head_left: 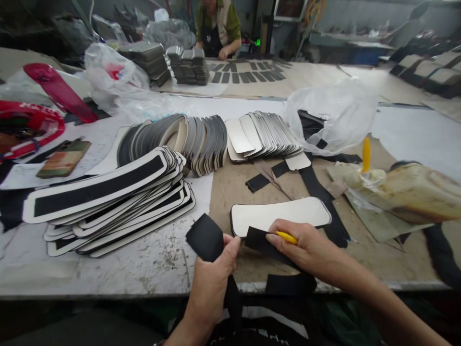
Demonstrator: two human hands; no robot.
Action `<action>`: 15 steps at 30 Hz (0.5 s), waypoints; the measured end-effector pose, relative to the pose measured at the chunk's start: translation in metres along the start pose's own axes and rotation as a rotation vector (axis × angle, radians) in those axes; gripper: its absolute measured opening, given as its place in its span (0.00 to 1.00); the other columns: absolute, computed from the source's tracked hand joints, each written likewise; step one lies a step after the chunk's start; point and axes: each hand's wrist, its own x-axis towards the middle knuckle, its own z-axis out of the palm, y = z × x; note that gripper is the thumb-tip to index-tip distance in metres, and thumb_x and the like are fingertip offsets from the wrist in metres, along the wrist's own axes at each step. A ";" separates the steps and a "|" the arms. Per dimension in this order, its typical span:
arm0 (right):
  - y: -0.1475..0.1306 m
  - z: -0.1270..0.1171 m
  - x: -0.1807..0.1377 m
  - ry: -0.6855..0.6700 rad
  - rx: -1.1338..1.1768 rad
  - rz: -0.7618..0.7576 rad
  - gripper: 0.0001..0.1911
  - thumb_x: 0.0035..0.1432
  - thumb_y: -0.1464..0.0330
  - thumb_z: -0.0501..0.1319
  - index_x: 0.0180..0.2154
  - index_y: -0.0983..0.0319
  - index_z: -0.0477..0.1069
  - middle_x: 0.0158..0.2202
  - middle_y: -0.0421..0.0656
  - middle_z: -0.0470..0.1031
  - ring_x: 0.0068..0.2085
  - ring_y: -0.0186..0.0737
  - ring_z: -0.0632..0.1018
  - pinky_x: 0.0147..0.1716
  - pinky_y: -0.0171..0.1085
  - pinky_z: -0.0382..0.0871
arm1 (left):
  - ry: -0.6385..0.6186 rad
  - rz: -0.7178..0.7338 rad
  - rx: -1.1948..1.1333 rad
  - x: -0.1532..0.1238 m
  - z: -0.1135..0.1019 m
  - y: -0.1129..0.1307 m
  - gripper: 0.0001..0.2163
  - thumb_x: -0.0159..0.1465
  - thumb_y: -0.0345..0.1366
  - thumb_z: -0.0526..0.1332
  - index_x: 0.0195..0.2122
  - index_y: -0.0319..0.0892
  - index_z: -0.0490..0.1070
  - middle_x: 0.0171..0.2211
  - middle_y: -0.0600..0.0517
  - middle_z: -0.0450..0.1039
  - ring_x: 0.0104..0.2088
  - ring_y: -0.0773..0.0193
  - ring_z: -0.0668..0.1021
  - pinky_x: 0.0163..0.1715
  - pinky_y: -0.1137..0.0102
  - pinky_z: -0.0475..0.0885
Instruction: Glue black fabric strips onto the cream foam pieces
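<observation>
My left hand (218, 271) is closed on a black fabric strip (205, 236), whose folded end sticks up above the fingers. My right hand (300, 247) pinches another black strip piece (257, 239). A yellow stick (287, 237) also pokes out of that hand; its other end is hidden. Just beyond both hands lies a white curved panel (279, 215) with a dark edge. Another black piece (288, 284) rests at the table's front edge, under the right hand. To the left is a pile of white panels (104, 192) with black strips on them.
Rows of grey curved pieces (205, 142) and white pieces (268, 134) stand behind. At right, a yellow-handled tool (366, 156) is by a stained plastic container (421, 192). A phone (64, 158) lies left. Across the table a person (218, 29) stands.
</observation>
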 end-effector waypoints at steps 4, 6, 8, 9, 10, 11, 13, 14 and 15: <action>-0.002 -0.023 0.032 -0.083 -0.082 -0.029 0.14 0.61 0.62 0.52 0.25 0.62 0.63 0.23 0.37 0.66 0.26 0.33 0.65 0.25 0.32 0.55 | 0.058 0.087 0.145 0.025 -0.003 0.008 0.15 0.53 0.45 0.67 0.33 0.40 0.69 0.21 0.59 0.63 0.22 0.72 0.64 0.22 0.76 0.60; -0.001 -0.028 0.050 -0.151 -0.092 -0.027 0.14 0.59 0.63 0.54 0.24 0.62 0.63 0.22 0.38 0.66 0.25 0.33 0.65 0.25 0.33 0.55 | 0.040 0.079 0.207 0.035 -0.004 0.010 0.17 0.52 0.45 0.68 0.37 0.40 0.69 0.21 0.59 0.63 0.22 0.71 0.65 0.22 0.76 0.60; 0.000 -0.028 0.065 -0.210 -0.087 -0.017 0.13 0.58 0.63 0.54 0.24 0.63 0.64 0.22 0.38 0.67 0.25 0.33 0.65 0.25 0.33 0.55 | 0.021 0.061 0.245 0.042 -0.005 0.010 0.18 0.52 0.44 0.67 0.38 0.40 0.69 0.21 0.58 0.64 0.23 0.69 0.66 0.22 0.75 0.61; 0.000 -0.027 0.071 -0.229 -0.088 -0.010 0.13 0.58 0.63 0.54 0.24 0.63 0.64 0.22 0.38 0.68 0.25 0.33 0.65 0.25 0.33 0.55 | 0.011 0.054 0.254 0.044 -0.005 0.010 0.17 0.52 0.44 0.67 0.39 0.40 0.69 0.22 0.58 0.65 0.24 0.69 0.67 0.23 0.75 0.62; 0.000 -0.026 0.076 -0.240 -0.092 0.001 0.13 0.57 0.64 0.55 0.24 0.63 0.65 0.22 0.39 0.68 0.25 0.33 0.65 0.25 0.33 0.55 | -0.001 0.046 0.253 0.045 -0.005 0.009 0.17 0.52 0.44 0.67 0.39 0.40 0.69 0.22 0.58 0.65 0.24 0.68 0.67 0.24 0.74 0.63; 0.000 -0.025 0.080 -0.246 -0.099 0.018 0.12 0.57 0.64 0.55 0.24 0.63 0.65 0.23 0.39 0.69 0.25 0.33 0.66 0.25 0.33 0.56 | -0.008 0.039 0.246 0.046 -0.005 0.009 0.17 0.53 0.44 0.66 0.39 0.39 0.69 0.22 0.57 0.65 0.24 0.68 0.67 0.25 0.74 0.63; 0.000 -0.022 0.085 -0.253 -0.116 0.049 0.12 0.57 0.64 0.55 0.25 0.64 0.67 0.24 0.40 0.70 0.26 0.34 0.67 0.25 0.33 0.56 | -0.012 0.028 0.224 0.046 -0.005 0.009 0.17 0.53 0.43 0.66 0.39 0.39 0.68 0.22 0.58 0.65 0.24 0.68 0.67 0.26 0.74 0.63; 0.001 -0.020 0.087 -0.256 -0.131 0.061 0.11 0.56 0.64 0.55 0.25 0.64 0.67 0.24 0.41 0.71 0.26 0.34 0.68 0.26 0.33 0.56 | -0.010 0.021 0.213 0.046 -0.005 0.008 0.17 0.52 0.43 0.66 0.39 0.39 0.68 0.22 0.58 0.65 0.24 0.68 0.67 0.26 0.74 0.63; 0.001 -0.019 0.088 -0.257 -0.152 0.068 0.11 0.56 0.65 0.55 0.26 0.64 0.68 0.24 0.42 0.71 0.26 0.35 0.68 0.26 0.33 0.56 | -0.008 0.012 0.204 0.046 -0.005 0.008 0.17 0.52 0.43 0.66 0.39 0.39 0.68 0.23 0.58 0.66 0.24 0.68 0.67 0.26 0.74 0.63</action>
